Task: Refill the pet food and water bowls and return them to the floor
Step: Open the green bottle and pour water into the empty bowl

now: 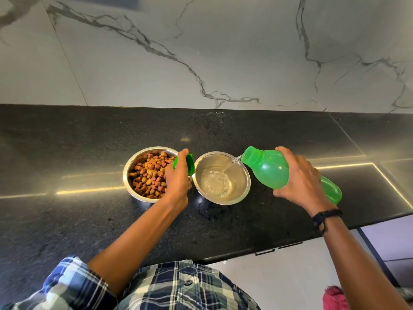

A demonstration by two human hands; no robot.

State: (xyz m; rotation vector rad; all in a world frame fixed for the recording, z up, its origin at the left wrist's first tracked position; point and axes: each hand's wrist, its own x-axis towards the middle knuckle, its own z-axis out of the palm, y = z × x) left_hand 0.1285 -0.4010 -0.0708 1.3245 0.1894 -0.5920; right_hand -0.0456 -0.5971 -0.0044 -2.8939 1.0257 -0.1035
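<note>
Two steel bowls stand side by side on the black counter. The left bowl (pixel 134 162) is full of brown kibble. The right bowl (pixel 242 173) holds shallow water, and a thin stream falls into it from a green plastic bottle (pixel 270 168). My right hand (pixel 299 180) grips that bottle, tilted with its mouth over the bowl's far right rim. My left hand (pixel 177 179) hovers between the bowls over the kibble bowl's right edge, shut on the green bottle cap (pixel 190 166).
The black granite counter (pixel 89 220) runs to a marble-patterned wall (pixel 201 52). Wet patches (pixel 210 119) lie behind the bowls. The counter's front edge (pixel 245 251) is near my body, with grey floor and a red item (pixel 335 298) below at right.
</note>
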